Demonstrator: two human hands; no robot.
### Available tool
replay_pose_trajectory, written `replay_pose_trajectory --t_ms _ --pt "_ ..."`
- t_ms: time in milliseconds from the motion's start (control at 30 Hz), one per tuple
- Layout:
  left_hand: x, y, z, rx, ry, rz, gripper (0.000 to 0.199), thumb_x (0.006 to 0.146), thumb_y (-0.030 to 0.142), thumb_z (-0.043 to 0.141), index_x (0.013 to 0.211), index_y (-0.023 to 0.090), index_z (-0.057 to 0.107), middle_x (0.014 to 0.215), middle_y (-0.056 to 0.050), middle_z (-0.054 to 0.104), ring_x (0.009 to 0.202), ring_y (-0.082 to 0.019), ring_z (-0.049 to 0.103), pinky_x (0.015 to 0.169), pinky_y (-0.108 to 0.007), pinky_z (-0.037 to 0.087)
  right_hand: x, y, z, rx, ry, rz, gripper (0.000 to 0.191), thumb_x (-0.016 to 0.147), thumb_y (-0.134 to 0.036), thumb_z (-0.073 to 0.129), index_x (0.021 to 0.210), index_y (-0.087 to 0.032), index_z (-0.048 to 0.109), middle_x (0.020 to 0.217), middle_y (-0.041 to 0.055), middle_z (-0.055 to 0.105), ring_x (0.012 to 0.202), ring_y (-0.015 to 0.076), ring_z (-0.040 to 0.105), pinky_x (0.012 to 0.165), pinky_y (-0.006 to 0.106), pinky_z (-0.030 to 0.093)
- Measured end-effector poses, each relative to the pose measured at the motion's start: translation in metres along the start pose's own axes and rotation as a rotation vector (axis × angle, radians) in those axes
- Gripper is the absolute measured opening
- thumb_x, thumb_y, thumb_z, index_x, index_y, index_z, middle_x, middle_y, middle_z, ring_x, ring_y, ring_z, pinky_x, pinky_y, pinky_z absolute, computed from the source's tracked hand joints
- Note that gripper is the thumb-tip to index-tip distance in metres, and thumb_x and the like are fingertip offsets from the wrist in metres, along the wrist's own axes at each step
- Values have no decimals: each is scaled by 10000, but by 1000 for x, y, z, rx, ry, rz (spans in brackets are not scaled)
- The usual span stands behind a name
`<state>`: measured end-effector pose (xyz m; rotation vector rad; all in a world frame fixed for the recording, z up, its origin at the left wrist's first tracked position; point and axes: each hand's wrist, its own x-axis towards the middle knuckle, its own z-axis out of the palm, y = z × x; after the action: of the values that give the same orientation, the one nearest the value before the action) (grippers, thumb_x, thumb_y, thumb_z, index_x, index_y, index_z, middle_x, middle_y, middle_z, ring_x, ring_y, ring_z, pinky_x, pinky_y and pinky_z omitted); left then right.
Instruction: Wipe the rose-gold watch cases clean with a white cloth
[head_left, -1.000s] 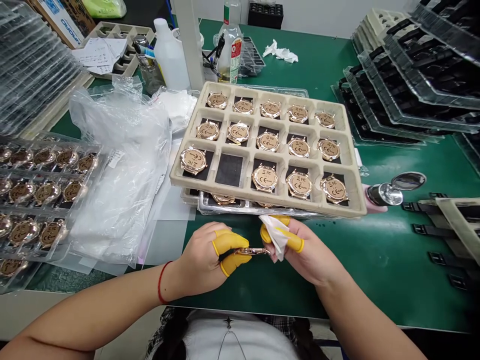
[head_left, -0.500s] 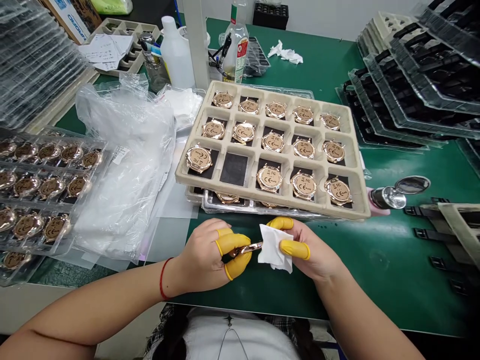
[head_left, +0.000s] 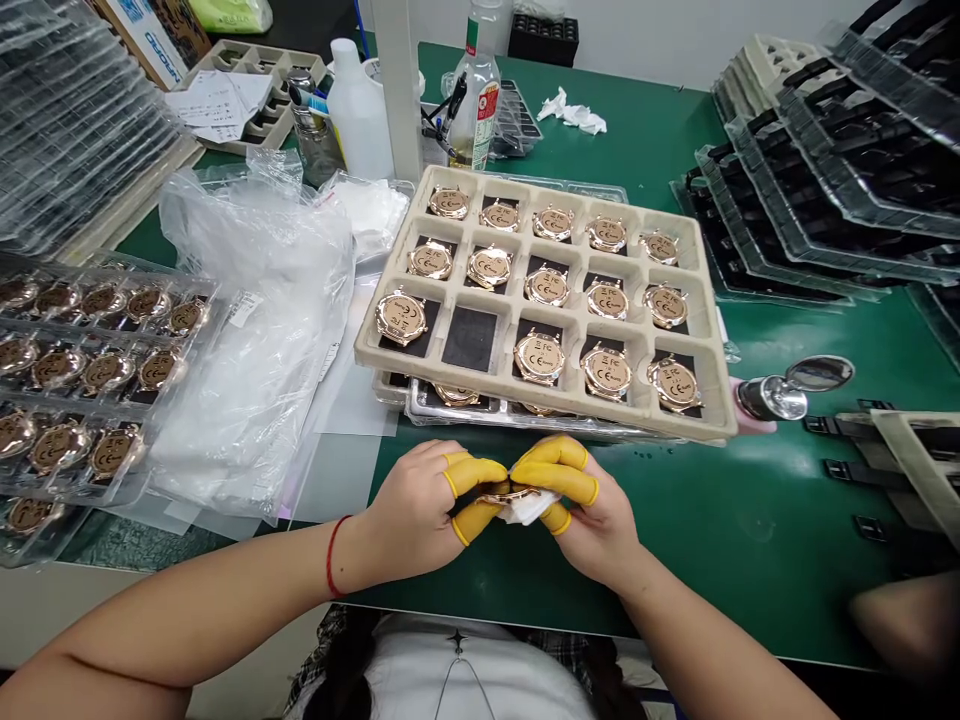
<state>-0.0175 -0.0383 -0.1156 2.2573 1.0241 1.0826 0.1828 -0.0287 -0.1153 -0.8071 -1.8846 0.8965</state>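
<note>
1. Pinching a small gold watch case (head_left: 510, 496) between both hands, low over the green mat (head_left: 750, 520), just in front of the pulp tray (head_left: 622, 412); the case sits flat-ish, partly hidden by fingers.
2. Left hand (head_left: 412, 515): narrow grip, holding the case's left edge between thumb and fingers. Yellow finger cots (head_left: 474, 475) are on its fingers. Red string (head_left: 331, 556) around the wrist.
3. Right hand (head_left: 592, 520): also narrow, fingers in cots folded over a white wipe (head_left: 525, 508), pressing it against the case. The wipe sits between the case and the right fingers.
4. Pulp tray holds 14 gold watch cases in rows; one compartment (head_left: 470, 338) in the front row shows only a black pad. The tray rests on a metal tray (head_left: 480, 415).
5. Left of the hands: clear plastic trays of more watch cases (head_left: 97, 370) and a loose plastic bag (head_left: 255, 340).
6. Behind: plastic bottle (head_left: 358, 115), glass bottle (head_left: 475, 100).
7. Right: stacked black-lined trays (head_left: 787, 200), chrome tool (head_left: 772, 397), black watch straps (head_left: 847, 440). Another person's blurred arm (head_left: 900, 625) is at lower right, well apart from the hands.
</note>
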Motion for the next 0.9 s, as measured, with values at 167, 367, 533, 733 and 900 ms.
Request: replay_pose_trajectory --t_ms 167,367,533,733,900 --pt "-4 -5 5 -31 -173 -14 184 916 149 446 1030 167 589 822 -51 696 767 -183 633 758 -329 531 -1 -2 2 171 -43 58 201 917 -263 533 1045 -303 683 834 39 592 813 176 550 731 331 490" --pt "2 -18 2 37 -211 182 243 855 68 478 1049 177 577 870 -17 713 804 -156 627 954 -360 450 3 -7 3 289 -96 171 153 898 -332 575 835 -243 683 768 22 593 750 155 533 736 340 450" --pt "7 -25 1 100 -334 319 170 852 53 492 917 177 589 874 0 710 706 -132 590 996 -362 399 4 -11 3 15 -197 134 247 812 -423 673 743 -196 608 674 8 570 716 162 475 705 333 382" --pt "8 -27 1 27 -334 423 202 886 60 444 772 178 562 689 15 660 617 -118 539 1028 -390 392 7 -15 -9 91 -389 224 245 860 -401 619 737 -196 564 697 -7 562 724 140 489 778 322 387" --pt "6 -21 1 -172 -321 424 225 913 101 429 722 186 514 666 15 659 649 -122 581 1067 -458 360 7 -10 -11 319 -404 177 200 858 -350 634 751 -192 572 695 -9 580 711 128 516 796 317 422"
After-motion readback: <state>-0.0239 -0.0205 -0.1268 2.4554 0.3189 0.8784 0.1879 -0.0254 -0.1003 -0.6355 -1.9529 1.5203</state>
